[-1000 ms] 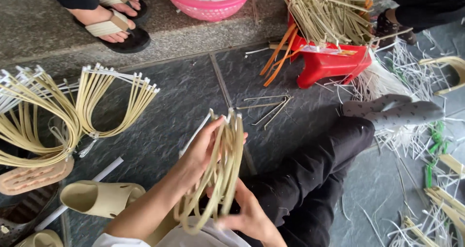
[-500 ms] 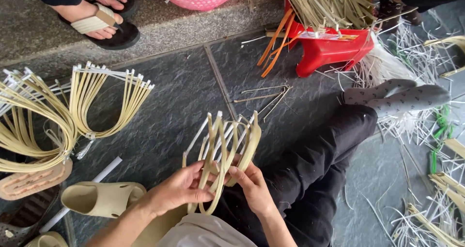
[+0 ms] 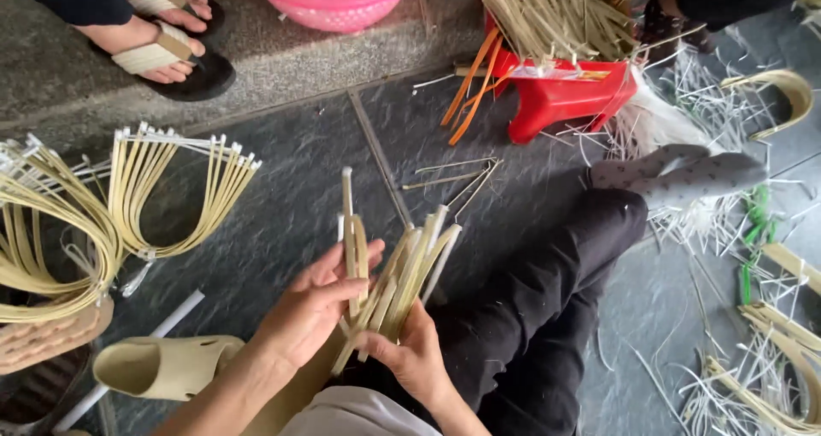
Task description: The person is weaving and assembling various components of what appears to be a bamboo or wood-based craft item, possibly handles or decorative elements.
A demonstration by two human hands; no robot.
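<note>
Bundle of pale bamboo strips (image 3: 395, 284): held upright-tilted, fanned, over the lap. Left hand (image 3: 312, 312) grip closed on its left strips; right hand (image 3: 410, 356) grip closed round its lower end. Beyond, left: looped strip bundle (image 3: 175, 192) on the floor (image 3: 291, 171); lower left, beige slipper (image 3: 167, 366); beyond, right: red stool (image 3: 564, 98).

Bare floor (image 3: 291, 205) lies open ahead of the hands, between the bent strip bundle (image 3: 175, 192) on the left and a few loose sticks (image 3: 453, 175). The red stool (image 3: 560, 98) blocks the far right; a slipper (image 3: 162, 366) crowds the near left.
</note>
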